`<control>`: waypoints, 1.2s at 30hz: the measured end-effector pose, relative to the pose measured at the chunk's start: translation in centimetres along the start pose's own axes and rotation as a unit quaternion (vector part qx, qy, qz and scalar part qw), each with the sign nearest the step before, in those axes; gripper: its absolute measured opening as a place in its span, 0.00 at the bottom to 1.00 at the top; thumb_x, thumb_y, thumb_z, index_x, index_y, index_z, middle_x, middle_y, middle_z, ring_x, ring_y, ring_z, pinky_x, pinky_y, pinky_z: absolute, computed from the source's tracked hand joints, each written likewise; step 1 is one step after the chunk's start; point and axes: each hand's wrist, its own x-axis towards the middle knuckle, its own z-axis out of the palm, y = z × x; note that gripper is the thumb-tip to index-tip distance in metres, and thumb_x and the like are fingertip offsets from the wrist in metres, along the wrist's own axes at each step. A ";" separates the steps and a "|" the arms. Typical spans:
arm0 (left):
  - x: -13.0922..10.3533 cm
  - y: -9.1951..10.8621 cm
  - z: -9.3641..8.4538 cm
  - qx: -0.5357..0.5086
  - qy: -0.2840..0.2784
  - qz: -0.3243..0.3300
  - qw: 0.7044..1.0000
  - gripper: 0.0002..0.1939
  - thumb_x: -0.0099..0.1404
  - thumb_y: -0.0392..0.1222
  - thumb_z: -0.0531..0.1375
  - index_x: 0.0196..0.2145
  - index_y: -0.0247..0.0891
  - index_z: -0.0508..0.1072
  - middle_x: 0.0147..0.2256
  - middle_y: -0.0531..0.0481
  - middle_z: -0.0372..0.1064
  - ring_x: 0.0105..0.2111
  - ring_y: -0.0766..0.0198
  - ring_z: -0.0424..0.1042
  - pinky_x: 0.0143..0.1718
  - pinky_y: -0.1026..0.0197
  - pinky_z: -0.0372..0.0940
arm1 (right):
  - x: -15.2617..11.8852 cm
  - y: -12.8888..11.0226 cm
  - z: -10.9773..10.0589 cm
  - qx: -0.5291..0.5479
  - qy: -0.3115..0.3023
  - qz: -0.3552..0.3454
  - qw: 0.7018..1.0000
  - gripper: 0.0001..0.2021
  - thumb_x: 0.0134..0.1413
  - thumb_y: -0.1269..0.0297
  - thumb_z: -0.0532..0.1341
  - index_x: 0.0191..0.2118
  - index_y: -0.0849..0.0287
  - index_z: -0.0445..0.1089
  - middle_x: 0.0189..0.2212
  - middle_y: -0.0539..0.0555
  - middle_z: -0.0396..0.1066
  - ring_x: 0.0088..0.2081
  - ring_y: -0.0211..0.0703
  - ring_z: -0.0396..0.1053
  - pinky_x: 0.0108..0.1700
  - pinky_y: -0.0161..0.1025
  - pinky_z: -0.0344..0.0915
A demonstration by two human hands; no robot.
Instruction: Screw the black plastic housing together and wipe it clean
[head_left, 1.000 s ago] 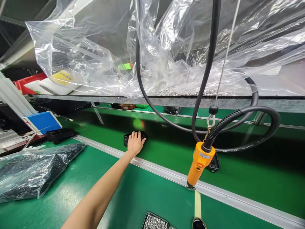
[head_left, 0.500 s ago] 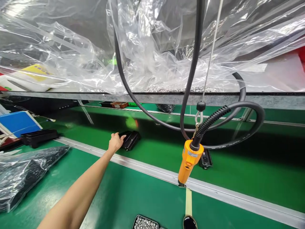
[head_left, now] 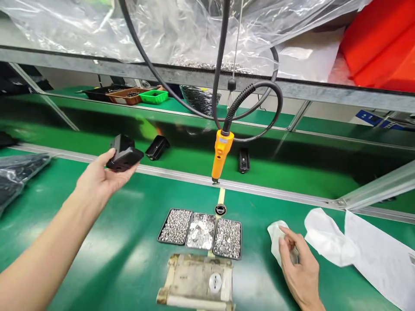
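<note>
Two hands were in view above the green bench [head_left: 97,259]. At about nine o'clock, the left hand [head_left: 97,179] was raised palm-up, its fingers curled under a black plastic part [head_left: 125,154] that it held clear of the bench surface. At about five o'clock, the right hand [head_left: 300,270] rested low, its fingertips pinching a small white cloth [head_left: 277,235] against the bench. Near the centre, three small trays of silvery hardware [head_left: 201,226] sat side by side, with a taped fixture block [head_left: 197,283] just below them at six o'clock. An orange screwdriver [head_left: 220,151] hung on its black cable at twelve o'clock. Beyond it, on the conveyor belt [head_left: 292,172], lay two more black parts [head_left: 157,147], well apart. A larger white sheet [head_left: 372,255] lay at four o'clock.
</note>
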 end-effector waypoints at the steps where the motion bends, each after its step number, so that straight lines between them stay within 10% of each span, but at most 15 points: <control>1: -2.4 -0.6 0.0 -0.019 0.005 -0.014 1.000 0.13 0.72 0.34 0.55 0.53 0.35 0.66 0.47 0.47 0.76 0.49 0.58 0.77 0.44 0.52 0.79 | 0.0 -0.6 0.1 0.005 0.002 -0.050 0.999 0.12 0.65 0.61 0.60 0.50 0.55 0.73 0.30 0.50 0.68 0.30 0.39 0.66 0.36 0.38 0.66; 6: -12.6 -5.5 0.9 -0.096 0.006 -0.057 0.994 0.15 0.66 0.31 0.57 0.50 0.35 0.72 0.47 0.40 0.77 0.52 0.50 0.76 0.47 0.44 0.78 | -0.1 -4.6 0.7 0.051 -0.112 -0.177 0.977 0.10 0.66 0.71 0.59 0.50 0.55 0.72 0.42 0.56 0.72 0.43 0.44 0.70 0.46 0.43 0.67; 10: -16.3 -9.1 1.0 -0.093 -0.017 -0.052 0.994 0.10 0.66 0.33 0.58 0.45 0.32 0.74 0.44 0.39 0.79 0.49 0.52 0.78 0.50 0.50 0.77 | 0.6 -7.7 2.2 0.049 -0.216 -0.212 0.952 0.10 0.67 0.69 0.60 0.51 0.54 0.72 0.44 0.56 0.74 0.46 0.46 0.71 0.49 0.45 0.68; 24: -17.8 -11.4 -0.1 -0.031 -0.081 -0.021 0.996 0.18 0.62 0.41 0.68 0.47 0.30 0.73 0.46 0.35 0.77 0.49 0.44 0.78 0.55 0.44 0.72 | 2.7 -9.1 6.9 0.001 -0.279 -0.205 0.938 0.04 0.64 0.69 0.63 0.38 0.56 0.75 0.35 0.52 0.75 0.39 0.44 0.71 0.44 0.43 0.66; 36: -17.7 -11.7 -0.5 -0.026 -0.076 -0.033 0.996 0.17 0.65 0.41 0.65 0.49 0.31 0.73 0.46 0.39 0.76 0.50 0.43 0.77 0.57 0.41 0.70 | -1.2 -11.6 2.4 0.150 -0.229 -0.226 0.935 0.10 0.64 0.79 0.59 0.43 0.57 0.71 0.36 0.53 0.75 0.37 0.41 0.70 0.39 0.41 0.66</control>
